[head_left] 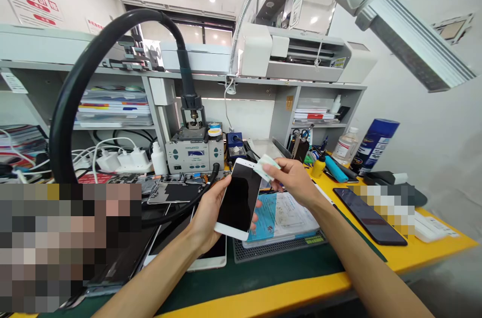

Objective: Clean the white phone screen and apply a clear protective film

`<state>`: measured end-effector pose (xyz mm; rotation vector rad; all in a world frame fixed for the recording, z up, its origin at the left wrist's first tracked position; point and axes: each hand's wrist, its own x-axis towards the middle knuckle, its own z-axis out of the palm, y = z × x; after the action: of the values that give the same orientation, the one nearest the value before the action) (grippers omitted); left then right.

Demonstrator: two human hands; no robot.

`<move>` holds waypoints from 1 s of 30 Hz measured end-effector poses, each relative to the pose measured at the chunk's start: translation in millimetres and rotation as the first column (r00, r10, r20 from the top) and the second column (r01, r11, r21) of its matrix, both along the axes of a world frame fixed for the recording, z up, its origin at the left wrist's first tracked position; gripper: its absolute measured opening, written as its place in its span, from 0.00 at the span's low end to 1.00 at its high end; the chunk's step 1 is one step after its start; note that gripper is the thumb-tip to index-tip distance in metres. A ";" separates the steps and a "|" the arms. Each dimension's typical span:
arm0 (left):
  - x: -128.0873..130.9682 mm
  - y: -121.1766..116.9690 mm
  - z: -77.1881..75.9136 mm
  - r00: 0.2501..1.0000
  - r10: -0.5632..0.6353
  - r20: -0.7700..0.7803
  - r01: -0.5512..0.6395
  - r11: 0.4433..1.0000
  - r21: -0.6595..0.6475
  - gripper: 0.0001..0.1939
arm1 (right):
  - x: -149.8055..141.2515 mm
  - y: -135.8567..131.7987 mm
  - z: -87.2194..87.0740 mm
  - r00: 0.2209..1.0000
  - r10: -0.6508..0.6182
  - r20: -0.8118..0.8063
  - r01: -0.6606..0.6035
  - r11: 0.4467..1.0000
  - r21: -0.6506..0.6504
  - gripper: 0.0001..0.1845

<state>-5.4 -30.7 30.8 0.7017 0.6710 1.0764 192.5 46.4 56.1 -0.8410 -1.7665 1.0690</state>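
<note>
My left hand [208,215] grips a white smartphone [241,197] with a dark screen, held tilted above the green mat. My right hand [295,180] pinches a small pale wipe or card [266,166] at the phone's top right corner. Under the phone lies a printed blue and white sheet [286,215] on a white tray. Another white phone [211,258] lies flat on the mat beneath my left wrist.
A soldering station [194,152] with a thick black hose [86,72] stands behind. A dark phone [369,215] lies on the yellow bench edge [433,253] at right. A blue spray can [374,145], bottles, chargers and a desk lamp [410,42] crowd the back.
</note>
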 end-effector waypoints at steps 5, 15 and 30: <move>-0.3 0.5 -0.3 1.000 -0.001 -0.005 0.001 1.000 -0.005 0.28 | -2.4 -1.8 -0.2 1.000 -0.014 0.020 0.014 1.000 -0.001 0.20; 2.2 -1.2 -3.4 0.995 -0.098 -0.026 0.097 0.995 -0.030 0.29 | 2.9 -0.6 1.6 0.984 0.126 0.123 -0.127 0.992 0.000 0.21; 9.3 -8.8 0.7 0.978 -0.166 -0.129 0.167 0.986 -0.008 0.31 | -6.0 -0.7 -12.7 0.993 0.041 0.108 -0.036 0.998 -0.054 0.26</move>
<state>3.9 -39.6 31.5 0.8211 0.7084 0.8836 186.5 45.6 43.4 -0.9160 -1.8591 1.1168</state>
